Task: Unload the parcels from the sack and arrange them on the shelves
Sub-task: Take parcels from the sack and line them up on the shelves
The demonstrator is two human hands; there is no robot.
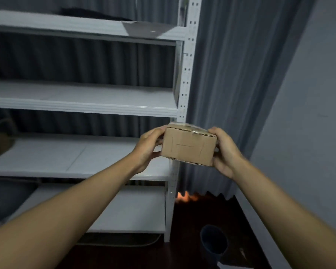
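1. Parcel (188,145) in mid-air — a small brown cardboard box, taped across the top, held in front of the right-hand post of a white metal shelf unit (81,105), level with the gap between its second and third boards.

2. Left hand (148,150) grips the box's left end, fingers curled round the far side and thumb on the near edge; right hand (224,152) clamps the right end the same way, fingers wrapped behind it.

3. Judged from this view, the step in hand is setting the box on a shelf. To do it well, the box should likely travel left past the post, stay level, go down flat and be pushed back from the lip, square to the edge, leaving room for later parcels.

4. Shelves as containers: the second board shows bare white surface; the third board (47,152) carries a brownish object at its far left, too blurred to identify; the top board holds a grey flat piece (144,29) and something dark behind it.

5. Bucket (213,241) — dark and round — stands on the floor at lower right; its contents cannot be made out. The sack is not in view.
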